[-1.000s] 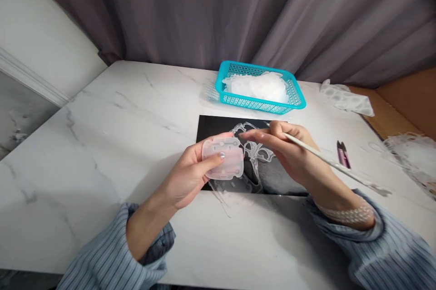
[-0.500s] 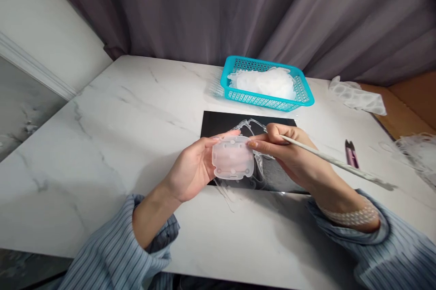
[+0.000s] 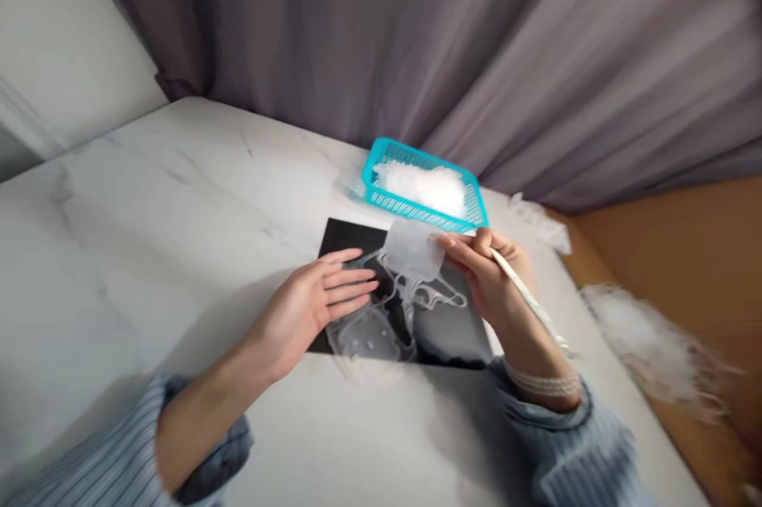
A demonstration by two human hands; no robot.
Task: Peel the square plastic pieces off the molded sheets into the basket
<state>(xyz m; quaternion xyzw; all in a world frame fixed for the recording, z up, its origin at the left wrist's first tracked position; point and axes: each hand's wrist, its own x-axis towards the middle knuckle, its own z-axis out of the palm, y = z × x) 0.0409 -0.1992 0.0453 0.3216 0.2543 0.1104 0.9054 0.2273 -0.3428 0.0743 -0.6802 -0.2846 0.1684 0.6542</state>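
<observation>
My right hand (image 3: 497,265) is closed, its thumb and finger pinching the edge of a translucent plastic cover (image 3: 413,251). A slim white pen-like tool (image 3: 524,289) also sits in that hand, pointing back over the wrist. My left hand (image 3: 325,297) is off the cover, fingers stretched out, palm turned toward it. Below the hands lies a black mat (image 3: 345,236). On it are clear plastic frame-like strips (image 3: 408,305) and another translucent piece (image 3: 366,332), partly blurred.
Behind the mat stands a turquoise basket (image 3: 425,216) heaped with whitish translucent pieces (image 3: 422,186). A crumpled white bag (image 3: 539,225) lies at its right. Tangled clear plastic scraps (image 3: 643,340) sit at the right edge by a brown panel (image 3: 667,253). A grey curtain (image 3: 357,39) hangs behind the marble-patterned table (image 3: 196,229).
My left hand has let go of the cover and opened. My right hand has lifted the cover away toward the basket. The view has turned to the right.
</observation>
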